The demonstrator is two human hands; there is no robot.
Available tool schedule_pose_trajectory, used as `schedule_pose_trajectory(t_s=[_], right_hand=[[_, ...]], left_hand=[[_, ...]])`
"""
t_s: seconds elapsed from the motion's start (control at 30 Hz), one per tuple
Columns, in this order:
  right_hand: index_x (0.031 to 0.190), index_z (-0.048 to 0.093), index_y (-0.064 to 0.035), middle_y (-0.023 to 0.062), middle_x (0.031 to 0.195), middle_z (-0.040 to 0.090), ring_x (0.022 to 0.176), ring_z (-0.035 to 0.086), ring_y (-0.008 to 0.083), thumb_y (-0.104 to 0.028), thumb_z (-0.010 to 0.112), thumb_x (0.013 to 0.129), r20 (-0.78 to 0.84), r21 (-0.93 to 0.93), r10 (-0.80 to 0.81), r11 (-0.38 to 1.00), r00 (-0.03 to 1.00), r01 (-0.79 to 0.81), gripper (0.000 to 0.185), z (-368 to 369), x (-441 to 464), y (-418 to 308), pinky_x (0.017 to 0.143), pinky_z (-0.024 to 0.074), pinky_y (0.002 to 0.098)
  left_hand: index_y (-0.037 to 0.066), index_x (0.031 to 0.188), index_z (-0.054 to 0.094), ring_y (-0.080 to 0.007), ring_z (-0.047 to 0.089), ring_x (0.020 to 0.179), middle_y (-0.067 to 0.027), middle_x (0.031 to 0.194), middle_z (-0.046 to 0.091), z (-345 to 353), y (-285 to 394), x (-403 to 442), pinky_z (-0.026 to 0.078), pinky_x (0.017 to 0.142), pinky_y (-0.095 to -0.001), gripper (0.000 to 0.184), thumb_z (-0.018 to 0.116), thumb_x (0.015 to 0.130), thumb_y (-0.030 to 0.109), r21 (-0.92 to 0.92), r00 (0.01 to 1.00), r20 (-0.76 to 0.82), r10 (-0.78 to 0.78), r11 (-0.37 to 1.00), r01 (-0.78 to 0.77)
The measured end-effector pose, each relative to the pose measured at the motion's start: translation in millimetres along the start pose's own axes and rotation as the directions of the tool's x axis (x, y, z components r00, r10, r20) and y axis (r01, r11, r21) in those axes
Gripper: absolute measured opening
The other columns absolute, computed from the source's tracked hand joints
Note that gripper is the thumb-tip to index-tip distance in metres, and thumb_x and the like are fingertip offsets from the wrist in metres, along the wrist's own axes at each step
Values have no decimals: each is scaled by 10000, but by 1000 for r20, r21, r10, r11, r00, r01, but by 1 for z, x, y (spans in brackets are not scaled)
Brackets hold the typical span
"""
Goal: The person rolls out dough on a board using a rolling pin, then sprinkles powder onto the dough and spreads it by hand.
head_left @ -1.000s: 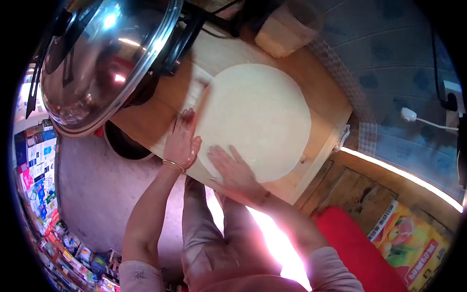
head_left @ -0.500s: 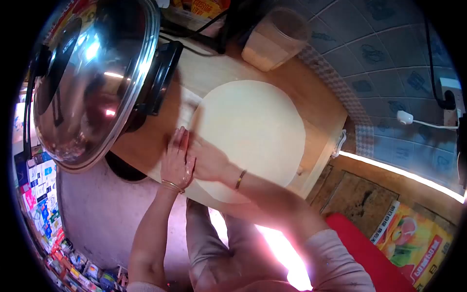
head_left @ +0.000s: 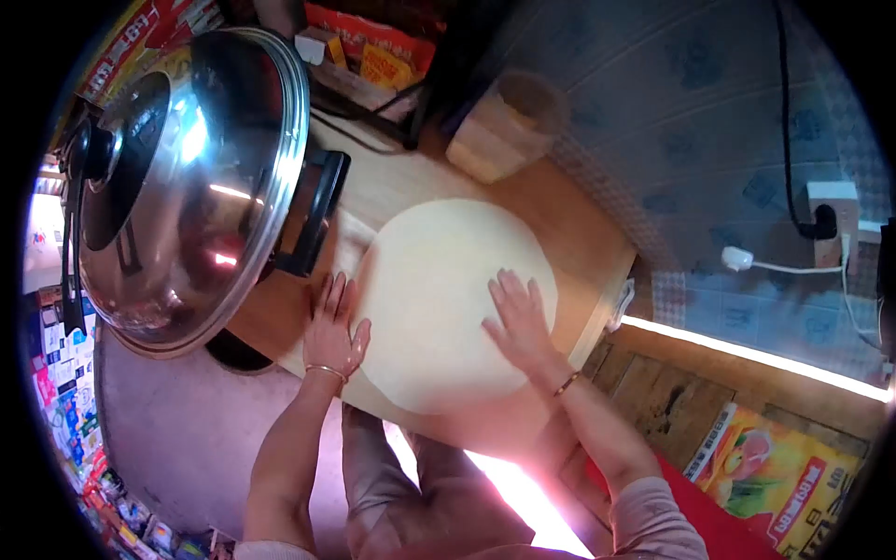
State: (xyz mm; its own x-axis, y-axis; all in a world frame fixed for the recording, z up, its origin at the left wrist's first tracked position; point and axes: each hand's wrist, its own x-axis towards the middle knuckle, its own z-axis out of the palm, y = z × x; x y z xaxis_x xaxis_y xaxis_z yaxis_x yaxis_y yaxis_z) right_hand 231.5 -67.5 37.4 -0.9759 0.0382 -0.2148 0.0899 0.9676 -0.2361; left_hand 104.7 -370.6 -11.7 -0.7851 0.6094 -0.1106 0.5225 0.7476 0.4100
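Observation:
A large, round, pale dough sheet [head_left: 439, 299] lies flat on a wooden board [head_left: 583, 238]. My left hand [head_left: 333, 334] rests at the sheet's left edge, fingers spread a little and nothing held. On the right part of the sheet lies my right hand [head_left: 519, 322], palm down with its fingers apart. A reddish strip, blurred, shows along the sheet's left edge beyond my left hand; I cannot make out what it is.
A big pot with a shiny lid [head_left: 201, 187] and black handle stands at the left. A clear plastic container [head_left: 504, 126] holding something pale sits at the back. Right of the board are a tiled wall [head_left: 691, 177], a socket [head_left: 831, 219] and a yellow box [head_left: 770, 476].
My right hand has moved from beside my left hand to the right side of the sheet, and its fingers are spread. The camera view has shifted, so the board and pot sit lower.

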Motion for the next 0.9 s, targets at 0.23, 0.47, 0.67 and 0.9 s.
schedule_pose_trajectory(t_s=[0.23,0.47,0.67,0.9], right_hand=[[1055,678,-57,198,1111,632,978,596,347,-45,501,889,-269,12,-246,966,931,259,243,-179,229,57,833,494,398],[1125,644,-42,195,1200,606,1099,572,311,-99,452,932,-231,-329,-73,944,970,-7,278,-120,280,79,944,450,369],[1117,615,24,106,1083,625,902,596,211,-82,470,943,60,-538,-359,774,931,333,251,-161,262,91,792,485,291],[1027,645,39,91,896,664,797,632,115,-81,528,941,186,546,198,794,962,-269,189,-170,143,22,683,514,246]], left_hand=[[84,1464,278,-336,266,1382,-89,1531,240,0,-1,2,268,1124,-452,803,624,807,388,-143,999,46,-19,989,25],[127,1484,248,-344,322,1341,-124,1499,283,-1,-2,0,326,1072,-479,832,612,810,454,58,999,45,-7,998,5],[57,1442,307,-335,248,1395,-97,1526,249,-3,0,2,289,1110,-448,780,631,795,349,-114,990,120,-69,990,83],[108,1459,301,-259,275,1394,-50,1523,263,3,0,0,325,1071,-455,771,597,825,433,-47,1000,-20,-13,999,12]])
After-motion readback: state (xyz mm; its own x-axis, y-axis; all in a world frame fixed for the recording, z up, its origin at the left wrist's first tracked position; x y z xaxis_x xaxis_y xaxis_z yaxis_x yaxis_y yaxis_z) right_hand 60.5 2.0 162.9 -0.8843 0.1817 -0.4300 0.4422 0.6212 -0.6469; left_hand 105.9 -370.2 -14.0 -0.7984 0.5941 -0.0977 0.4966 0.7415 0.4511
